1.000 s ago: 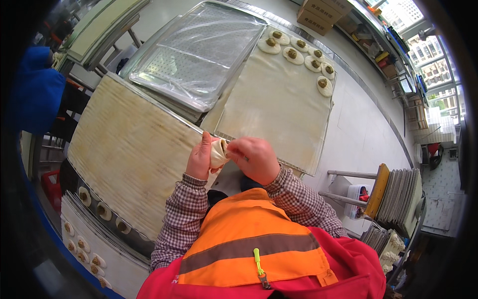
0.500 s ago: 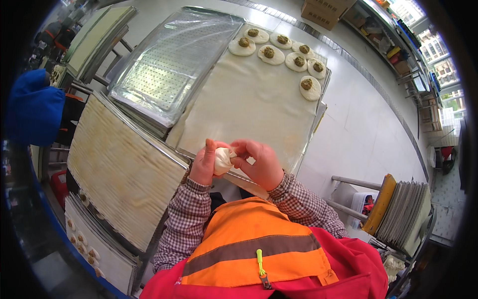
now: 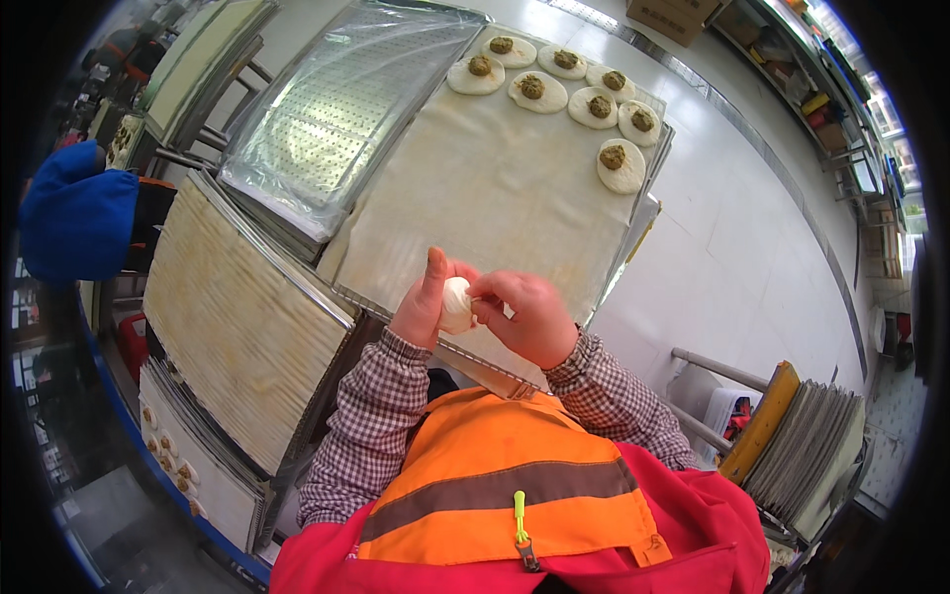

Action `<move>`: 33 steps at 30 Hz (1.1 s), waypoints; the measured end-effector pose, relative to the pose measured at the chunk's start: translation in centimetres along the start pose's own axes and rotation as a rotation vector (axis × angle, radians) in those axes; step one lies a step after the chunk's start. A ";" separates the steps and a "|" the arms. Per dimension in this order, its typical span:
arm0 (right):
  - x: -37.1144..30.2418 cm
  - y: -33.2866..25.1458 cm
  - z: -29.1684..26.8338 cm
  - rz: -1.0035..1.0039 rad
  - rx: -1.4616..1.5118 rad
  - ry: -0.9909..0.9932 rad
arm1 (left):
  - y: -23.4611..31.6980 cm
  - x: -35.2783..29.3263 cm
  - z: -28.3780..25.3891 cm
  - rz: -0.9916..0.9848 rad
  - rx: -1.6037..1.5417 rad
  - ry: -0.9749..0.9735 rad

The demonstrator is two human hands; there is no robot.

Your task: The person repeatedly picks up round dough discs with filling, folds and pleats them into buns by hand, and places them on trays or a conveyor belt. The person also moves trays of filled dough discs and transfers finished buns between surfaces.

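A white, pleated dough bun (image 3: 456,307) is held above the near edge of a cloth-lined tray (image 3: 485,188). My left hand (image 3: 424,303) cups it from the left, its thumb pointing up. My right hand (image 3: 532,319) pinches the bun's right side between thumb and fingertips. The inside of the bun is hidden. At the tray's far end and far right lie several flat dough wrappers (image 3: 608,179), each topped with a lump of greenish-brown filling (image 3: 613,156).
Left of the tray is a perforated metal tray (image 3: 317,129) under clear plastic. Nearer left stands a stack with a beige ridged cloth (image 3: 237,327). Lower down, a tray (image 3: 213,485) carries more filled dough pieces. At right, a rack holds stacked sheets (image 3: 804,445). A blue cloth-like object (image 3: 79,218) is far left.
My view has shifted slightly, so the trays sit a little differently. Both hands still hold the bun, which has turned a little, and my right fingers still pinch its right side.
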State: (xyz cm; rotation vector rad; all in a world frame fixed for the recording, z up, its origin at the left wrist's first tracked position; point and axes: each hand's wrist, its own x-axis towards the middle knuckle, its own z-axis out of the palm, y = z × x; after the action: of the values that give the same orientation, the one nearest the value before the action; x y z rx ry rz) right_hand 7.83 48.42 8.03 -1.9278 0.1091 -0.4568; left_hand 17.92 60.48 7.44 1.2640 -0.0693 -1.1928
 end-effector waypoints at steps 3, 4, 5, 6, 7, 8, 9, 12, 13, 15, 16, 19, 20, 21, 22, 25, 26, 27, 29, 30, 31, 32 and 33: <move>0.2 0.0 0.0 0.077 0.110 0.002 | 0.1 -0.1 0.9 0.730 0.270 0.279; 0.3 -0.1 0.1 0.066 0.104 0.015 | 0.0 -0.2 1.1 0.738 0.254 0.328; 0.3 -0.2 0.3 0.060 0.104 -0.002 | 0.0 -0.4 0.8 0.582 0.252 0.269; 0.3 -0.3 0.4 -0.002 0.063 0.012 | -0.1 -0.5 0.6 0.395 0.233 0.263; 0.3 -0.4 0.5 -0.065 0.027 0.004 | -0.3 -0.6 0.1 0.342 0.200 0.291; 0.3 -0.6 0.5 -0.121 -0.007 0.009 | -0.4 -0.6 -0.4 0.333 0.189 0.239; 0.3 -0.7 0.6 -0.146 -0.070 -0.008 | -0.6 -0.5 -0.7 0.295 0.168 0.248; 0.2 -0.9 0.6 -0.203 -0.257 -0.058 | -1.2 0.3 -1.7 0.179 0.016 0.169; 0.2 -0.8 0.4 -0.218 -0.323 -0.083 | -1.3 0.6 -1.9 0.175 -0.043 0.043; 0.2 -0.7 -0.1 -0.233 -0.389 -0.101 | -1.2 1.3 -2.0 0.014 -0.131 0.014; 0.2 -0.5 -0.7 -0.248 -0.345 -0.124 | -1.1 1.6 -1.6 -0.087 -0.159 -0.005; 0.0 0.0 -2.4 -0.316 -0.225 -0.212 | -0.7 2.2 -0.4 -0.286 -0.245 -0.267; 0.0 0.3 -2.9 -0.296 -0.259 -0.194 | -0.4 2.4 -0.1 -0.367 -0.229 -0.267; 0.2 0.7 -3.6 -0.292 -0.297 -0.194 | -0.8 2.8 1.0 -0.342 -0.370 -0.212; 0.4 1.1 -4.0 -0.286 -0.331 -0.198 | -0.9 3.4 1.8 -0.136 -0.377 -0.123; 0.8 2.5 -5.2 -0.096 -0.265 -0.011 | -1.7 5.1 3.9 0.423 -0.161 0.008; 1.0 3.1 -5.7 -0.108 -0.277 -0.010 | -1.8 5.9 4.2 0.359 -0.077 0.037; 1.4 3.8 -6.0 -0.118 -0.291 0.019 | -1.9 6.8 4.5 0.300 -0.005 0.038; 2.7 5.7 -7.7 -0.082 -0.273 0.168 | -1.6 8.8 4.3 0.131 0.030 -0.020; 3.5 7.3 -9.3 -0.040 -0.241 0.283 | -1.4 9.7 4.2 0.109 -0.021 -0.057; 4.8 9.1 -12.2 0.072 -0.353 0.356 | -1.5 10.4 4.4 0.076 -0.075 -0.033; 6.1 11.1 -15.4 0.208 -0.466 0.411 | -1.4 11.2 4.4 0.043 -0.129 -0.015; 6.9 12.6 -18.0 0.296 -0.526 0.372 | -1.4 11.7 4.4 0.030 -0.160 -0.067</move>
State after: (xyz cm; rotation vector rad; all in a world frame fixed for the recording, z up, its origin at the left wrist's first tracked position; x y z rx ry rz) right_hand 9.32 25.82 4.31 -2.2621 0.8142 -0.6245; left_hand 19.55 49.38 1.75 1.0798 -0.0409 -1.1902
